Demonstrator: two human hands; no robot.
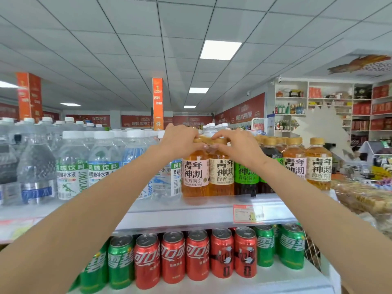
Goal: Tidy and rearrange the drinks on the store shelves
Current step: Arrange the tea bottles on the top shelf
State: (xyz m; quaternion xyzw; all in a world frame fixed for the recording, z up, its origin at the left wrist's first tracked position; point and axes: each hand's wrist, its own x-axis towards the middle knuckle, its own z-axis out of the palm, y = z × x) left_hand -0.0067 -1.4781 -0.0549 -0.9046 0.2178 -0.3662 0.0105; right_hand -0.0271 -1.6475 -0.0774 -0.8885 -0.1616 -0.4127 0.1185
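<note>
Here the pink-labelled tea bottle (195, 177) and the cream-labelled tea bottle (220, 177) stand touching at the front edge of the upper shelf (180, 215). The left grip (180, 141) curls its fingers over the first bottle's cap, and the right grip (237, 146) does the same over the second's. Water bottles (72, 166) stand to the left, and cola cans (197, 255) line the shelf below.

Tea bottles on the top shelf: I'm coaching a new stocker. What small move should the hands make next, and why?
Probably slide the pink-label tea bottle back slightly. The left hand grips its cap, the right hand that of the cream-label tea bottle, whose base sits farther back.
</note>
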